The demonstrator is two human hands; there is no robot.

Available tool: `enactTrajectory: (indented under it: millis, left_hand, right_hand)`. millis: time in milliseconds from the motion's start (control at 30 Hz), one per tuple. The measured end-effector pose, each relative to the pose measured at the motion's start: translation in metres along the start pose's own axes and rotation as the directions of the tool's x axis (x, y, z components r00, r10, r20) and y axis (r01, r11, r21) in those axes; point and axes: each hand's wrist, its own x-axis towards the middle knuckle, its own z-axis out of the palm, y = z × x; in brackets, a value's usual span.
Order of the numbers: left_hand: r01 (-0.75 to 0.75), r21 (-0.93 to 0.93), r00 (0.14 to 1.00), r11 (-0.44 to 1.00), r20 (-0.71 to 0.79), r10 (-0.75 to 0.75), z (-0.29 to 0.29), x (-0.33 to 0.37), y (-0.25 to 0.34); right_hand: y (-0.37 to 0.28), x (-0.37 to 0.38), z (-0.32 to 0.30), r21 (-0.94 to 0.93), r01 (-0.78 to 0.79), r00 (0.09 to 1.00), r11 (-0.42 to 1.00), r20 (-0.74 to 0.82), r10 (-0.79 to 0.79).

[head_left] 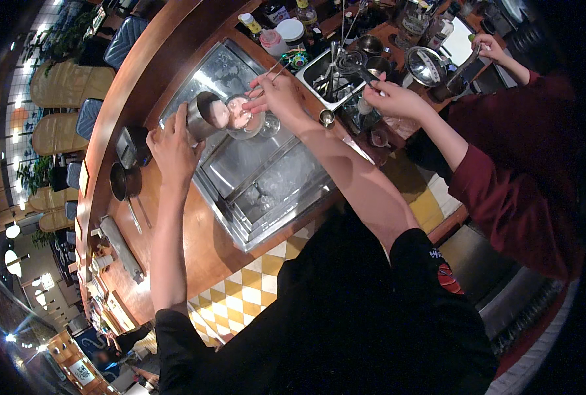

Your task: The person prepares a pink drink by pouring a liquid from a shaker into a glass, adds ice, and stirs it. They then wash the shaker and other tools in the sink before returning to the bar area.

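Note:
My left hand (174, 141) is closed around a metal shaker tin (205, 113). The tin is tilted to the right, its mouth toward a clear glass (243, 122) with something pale pink in it. Whether liquid is flowing between them I cannot make out. My right hand (276, 99) is just above and beside the glass, its fingers pinching a slim metal tool (278, 66), tweezer-like in shape. Beside the glass is another clear glass (268, 125). Both glasses are over the stainless steel sink unit (230, 174).
To the right, a co-worker in maroon sleeves (497, 191) holds a round strainer (352, 60) near a white-rimmed bin of bar tools (326, 99). A jigger (326, 118) lies nearby. Bottles (250, 23) line the back. A small pan (118, 182) and dark box (133, 146) are left.

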Motion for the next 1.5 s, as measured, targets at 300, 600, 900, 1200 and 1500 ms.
enactTrajectory:
  millis: [300, 600, 900, 1200, 1500]
  left_hand:
    - [0.006, 0.005, 0.999, 1.0, 0.038, -0.006, -0.002, 0.003, 0.002]
    - [-0.003, -0.012, 1.0, 1.0, -0.004, 0.003, -0.004, 0.003, 0.005]
    - [0.015, -0.017, 1.0, 1.0, 0.012, -0.015, -0.009, 0.003, 0.007]
    - [0.006, -0.013, 1.0, 1.0, -0.006, -0.006, -0.007, 0.0, 0.007]
    - [-0.016, 0.003, 1.0, 1.0, -0.023, 0.016, -0.008, 0.0, 0.008]
  right_hand:
    - [0.005, 0.003, 0.001, 0.007, -0.014, 1.0, 1.0, -0.007, 0.014]
    - [0.005, 0.007, -0.003, 0.015, -0.029, 0.999, 0.999, -0.014, 0.029]
    - [0.007, 0.01, -0.002, 0.018, -0.02, 1.0, 1.0, -0.004, 0.02]
    - [0.005, 0.005, -0.002, 0.046, 0.003, 1.0, 0.999, -0.005, -0.002]
    - [0.005, 0.006, -0.001, 0.034, -0.014, 1.0, 0.999, -0.004, 0.014]
